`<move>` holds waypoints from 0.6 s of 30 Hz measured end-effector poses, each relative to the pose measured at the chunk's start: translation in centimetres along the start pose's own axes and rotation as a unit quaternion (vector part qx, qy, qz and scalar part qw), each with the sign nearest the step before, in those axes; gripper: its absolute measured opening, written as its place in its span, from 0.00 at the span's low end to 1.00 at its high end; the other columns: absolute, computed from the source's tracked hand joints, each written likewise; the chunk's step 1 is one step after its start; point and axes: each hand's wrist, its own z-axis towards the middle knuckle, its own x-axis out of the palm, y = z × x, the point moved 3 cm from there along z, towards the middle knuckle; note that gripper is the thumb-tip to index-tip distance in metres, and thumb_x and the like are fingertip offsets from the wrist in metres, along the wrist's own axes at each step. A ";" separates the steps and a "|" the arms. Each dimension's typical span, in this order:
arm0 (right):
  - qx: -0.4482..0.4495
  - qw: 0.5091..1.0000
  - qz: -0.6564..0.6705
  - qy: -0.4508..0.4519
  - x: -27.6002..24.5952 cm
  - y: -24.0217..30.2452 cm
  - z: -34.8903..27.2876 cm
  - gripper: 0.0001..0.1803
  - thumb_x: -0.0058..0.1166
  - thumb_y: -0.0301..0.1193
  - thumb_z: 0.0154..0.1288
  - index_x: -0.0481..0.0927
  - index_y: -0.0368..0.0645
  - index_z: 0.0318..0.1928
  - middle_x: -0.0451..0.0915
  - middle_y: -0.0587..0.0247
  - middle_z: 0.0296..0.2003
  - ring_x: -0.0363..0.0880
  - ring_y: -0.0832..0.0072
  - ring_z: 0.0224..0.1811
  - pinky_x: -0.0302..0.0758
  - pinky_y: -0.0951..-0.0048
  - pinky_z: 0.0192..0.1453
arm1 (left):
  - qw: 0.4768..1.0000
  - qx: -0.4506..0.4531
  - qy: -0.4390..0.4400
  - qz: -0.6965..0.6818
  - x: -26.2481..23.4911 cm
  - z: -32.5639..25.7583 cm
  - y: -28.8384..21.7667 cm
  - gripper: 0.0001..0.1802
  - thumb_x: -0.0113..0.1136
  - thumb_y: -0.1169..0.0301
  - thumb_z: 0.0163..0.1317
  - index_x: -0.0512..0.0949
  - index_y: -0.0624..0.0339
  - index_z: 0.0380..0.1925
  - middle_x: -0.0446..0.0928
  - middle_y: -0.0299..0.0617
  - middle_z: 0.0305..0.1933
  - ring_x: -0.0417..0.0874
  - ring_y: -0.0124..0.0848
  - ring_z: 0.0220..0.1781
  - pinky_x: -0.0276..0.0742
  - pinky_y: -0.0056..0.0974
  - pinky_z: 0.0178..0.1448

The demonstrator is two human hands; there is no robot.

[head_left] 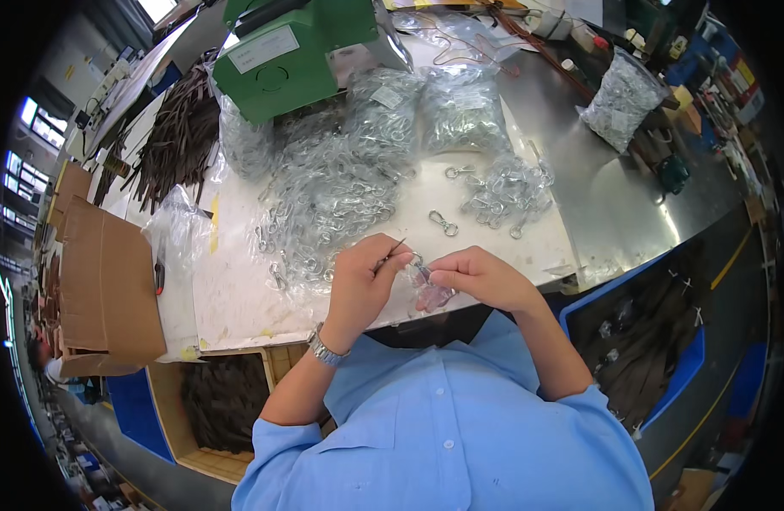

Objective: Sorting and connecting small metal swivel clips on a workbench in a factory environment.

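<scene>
Over the near edge of the table my hands are close together. My left hand [358,277], with a metal watch at the wrist, is closed around a thin dark pointed tool [390,255] whose exact kind I cannot make out. Its fingertips come close to a small silver snap hook [420,266]. My right hand [486,278] pinches a small clear plastic bag [435,296] at the hook; whether the hook is inside it is unclear. A loose snap hook [443,223] lies just beyond. Bagged snap hooks [503,194] form a small pile at the right, and a larger heap [324,204] spreads at the left.
A green machine [277,72] stands at the back, beside large filled bags [464,111]. Dark straps [179,128] lie at the far left. A cardboard box [111,289] is at left, a wooden crate [166,409] below it, and a blue bin [699,366] at right.
</scene>
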 end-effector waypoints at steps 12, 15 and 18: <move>0.081 0.996 -0.014 0.022 1.0 0.3 -0.1 0.12 0.61 0.32 0.81 0.85 0.33 0.46 0.90 0.57 0.32 0.91 0.74 0.32 0.86 0.73 0.36 | 0.993 0.089 0.078 0.009 1.0 -0.4 0.5 0.10 0.65 0.72 0.73 0.78 0.62 0.31 0.78 0.38 0.27 0.75 0.28 0.26 0.68 0.35 0.30; 0.084 0.995 0.025 0.057 0.9 0.0 0.2 0.13 0.63 0.34 0.79 0.86 0.33 0.45 0.89 0.58 0.30 0.90 0.73 0.30 0.85 0.74 0.33 | 0.974 -0.097 0.109 -0.176 1.3 -0.6 1.4 0.12 0.64 0.71 0.76 0.78 0.62 0.31 0.75 0.30 0.26 0.70 0.18 0.28 0.64 0.30 0.30; 0.106 0.991 0.016 0.084 1.4 -0.5 -0.1 0.14 0.61 0.34 0.81 0.86 0.33 0.44 0.90 0.58 0.32 0.90 0.76 0.31 0.85 0.75 0.36 | 0.970 -0.091 0.096 -0.206 1.3 -0.9 1.5 0.12 0.66 0.71 0.74 0.78 0.64 0.31 0.74 0.26 0.27 0.69 0.14 0.30 0.62 0.29 0.30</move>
